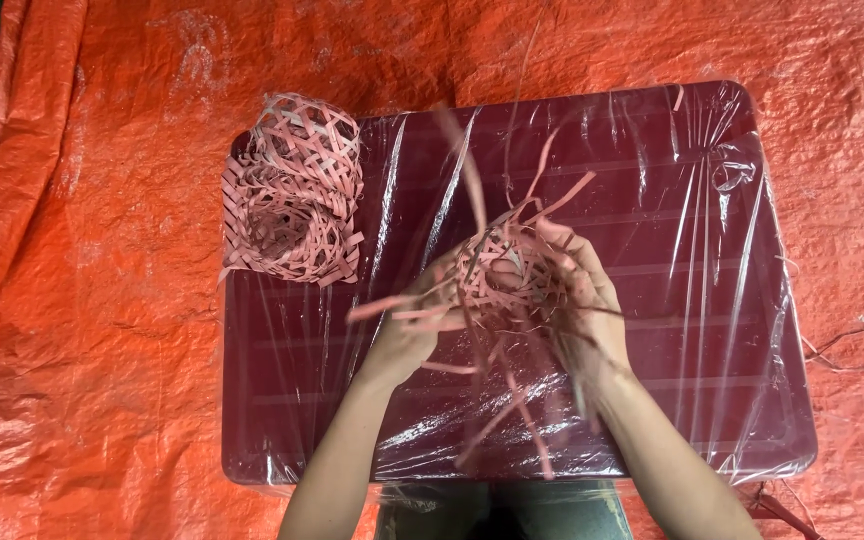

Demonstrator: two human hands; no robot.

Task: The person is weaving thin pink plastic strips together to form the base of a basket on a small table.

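Note:
A small, partly woven basket of thin pink strips is held over the middle of a dark maroon table. My left hand grips its left side, with loose strips running across the fingers. My right hand grips its right side, fingers curled round the rim. Long loose strip ends stick up and hang down from the weave, blurred with motion. A finished woven basket of the same pink strips lies on its side at the table's far left corner.
The table is wrapped in clear plastic film. An orange tarpaulin covers the ground all round it. A few stray strips lie on the tarpaulin at the right.

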